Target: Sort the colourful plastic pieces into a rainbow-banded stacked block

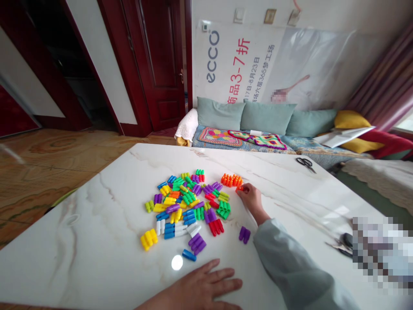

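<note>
My right hand [251, 199] reaches over the table with thumb and fingers pinched on a small orange plastic piece [238, 188]. Just beyond its fingertips, a cluster of orange plastic pieces [231, 180] stands upright, packed together. My left hand [209, 285] lies palm down near the front edge, fingers spread, holding nothing. Ahead of it is a loose pile of bullet-shaped plastic pieces joined in short rows, among them yellow pieces [149, 239], green pieces [223, 210], red pieces [216, 227] and a blue piece [189, 255]. Purple pieces [244, 234] lie apart, near my right sleeve.
The white marbled table [106, 224] bears black-handled scissors [306, 164] at the far right and another dark-handled tool [344, 244] at the right. Behind it stands a sofa with green cushions [267, 117]. A dark red door [161, 64] is at the back left.
</note>
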Demonstrator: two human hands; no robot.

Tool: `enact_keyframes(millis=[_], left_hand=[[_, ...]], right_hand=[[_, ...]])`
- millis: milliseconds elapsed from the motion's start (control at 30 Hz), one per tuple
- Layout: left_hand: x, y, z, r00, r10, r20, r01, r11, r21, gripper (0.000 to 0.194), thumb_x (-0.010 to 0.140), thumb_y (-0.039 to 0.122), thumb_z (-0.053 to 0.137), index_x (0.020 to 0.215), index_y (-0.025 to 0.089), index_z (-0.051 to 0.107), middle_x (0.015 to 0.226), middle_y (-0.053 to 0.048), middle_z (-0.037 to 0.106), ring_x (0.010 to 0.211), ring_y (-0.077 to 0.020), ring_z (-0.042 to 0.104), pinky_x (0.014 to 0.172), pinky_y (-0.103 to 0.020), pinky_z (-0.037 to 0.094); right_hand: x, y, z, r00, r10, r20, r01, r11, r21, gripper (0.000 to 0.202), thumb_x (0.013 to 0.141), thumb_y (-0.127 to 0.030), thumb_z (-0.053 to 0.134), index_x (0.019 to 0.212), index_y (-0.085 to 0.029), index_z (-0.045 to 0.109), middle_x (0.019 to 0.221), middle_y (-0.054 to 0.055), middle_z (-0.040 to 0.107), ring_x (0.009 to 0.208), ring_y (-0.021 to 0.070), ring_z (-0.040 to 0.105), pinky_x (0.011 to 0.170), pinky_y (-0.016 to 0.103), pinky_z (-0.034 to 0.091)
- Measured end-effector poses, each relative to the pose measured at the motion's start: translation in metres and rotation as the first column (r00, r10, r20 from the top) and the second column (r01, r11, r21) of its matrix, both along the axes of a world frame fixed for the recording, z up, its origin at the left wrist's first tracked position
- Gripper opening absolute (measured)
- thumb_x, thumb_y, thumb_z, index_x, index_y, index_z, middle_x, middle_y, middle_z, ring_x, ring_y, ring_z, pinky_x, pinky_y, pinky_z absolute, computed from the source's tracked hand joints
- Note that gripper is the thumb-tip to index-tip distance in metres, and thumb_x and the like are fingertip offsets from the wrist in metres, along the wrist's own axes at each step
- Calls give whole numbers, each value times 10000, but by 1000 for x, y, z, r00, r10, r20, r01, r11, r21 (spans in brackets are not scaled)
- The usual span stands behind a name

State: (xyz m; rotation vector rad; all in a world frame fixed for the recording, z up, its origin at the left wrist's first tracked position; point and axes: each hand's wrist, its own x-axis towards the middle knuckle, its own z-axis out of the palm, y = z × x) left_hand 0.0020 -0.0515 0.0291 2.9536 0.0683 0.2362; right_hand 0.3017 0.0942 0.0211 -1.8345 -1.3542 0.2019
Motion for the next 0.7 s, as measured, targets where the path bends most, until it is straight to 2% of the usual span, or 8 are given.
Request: enact_keyframes(millis=[167,267,333,433,700], left_hand=[[0,1,0,1000,5,27,-7,999,48,453,965,269,470,1399,384,403,1561,37,228,1415,-204,274,1168,-423,250],[0,0,-1,999,10,32,-12,998,56,453,970,267,458,1403,385,396,1557,39,240,1412,-199,283,1169,-418,250],[-1,0,0,1000,9,25,-10,999,50,455,974,261,448,1409,383,388,1560,37,229,1416,-200,273,1168,-426,251],[-2,0,1,1000,8,23,-9,999,31,464,971,251,452,1411,383,384,1565,38,209,1423,-199,252,1169,-430,250],[-1,0,9,1000,-3,-19,1,993,-119,461,958,223,458,1400,347,417,1559,11,226,1431,-216,219,1173,-467,229]], right_hand=[[-1,5,-5,1000,-27,13,26,997,70,266,655,-377,563,824,-176,612,776,46,656,674,179,580,631,290,433],[1,-3,-10,997,-34,67,24,990,141,201,705,-376,566,747,-184,605,755,44,637,667,174,576,642,296,443],[1,-8,-13,993,30,111,-46,989,140,190,734,-363,564,688,-188,621,749,45,637,665,173,579,656,301,450],[-2,-9,-15,983,131,131,-148,980,130,193,761,-321,545,746,-184,679,820,55,668,704,172,603,690,300,466],[-5,-6,-19,960,237,151,-254,961,105,278,802,-323,515,926,-166,708,984,84,685,751,180,617,731,313,492]])
